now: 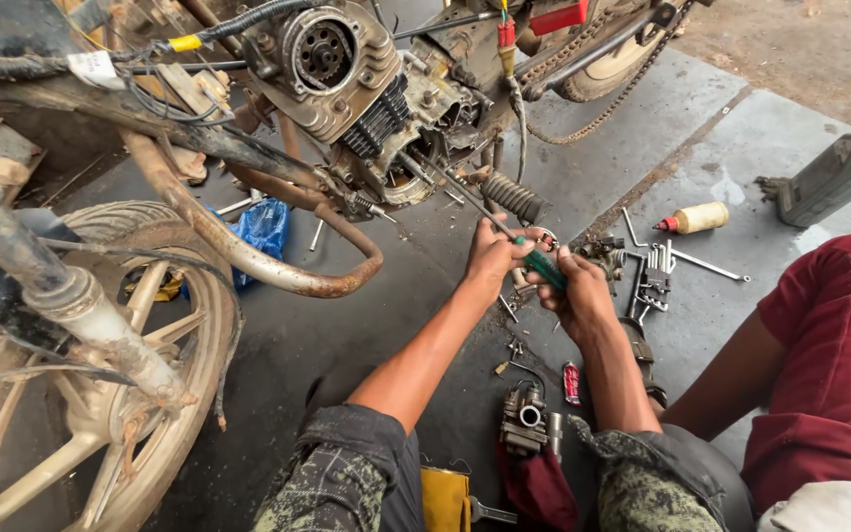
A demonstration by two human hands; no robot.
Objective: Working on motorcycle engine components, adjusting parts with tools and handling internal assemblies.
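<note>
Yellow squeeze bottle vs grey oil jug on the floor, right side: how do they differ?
The yellow squeeze bottle is small, round and slim with a red nozzle tip; the grey oil jug is far bigger, flat-sided and boxy with a red cap at the frame edge. The bottle lies flat among loose tools; the jug sits tilted further out. Both rest on the concrete floor, beyond the right hand.

- The bare left forearm reaches up from the left knee toward one o'clock, ending in the left hand [490,258], fingers curled shut.
- The bare right forearm rises toward eleven o'clock; the right hand [577,292] is fisted.
- Both hands nearly touch, knuckles upward.
</note>
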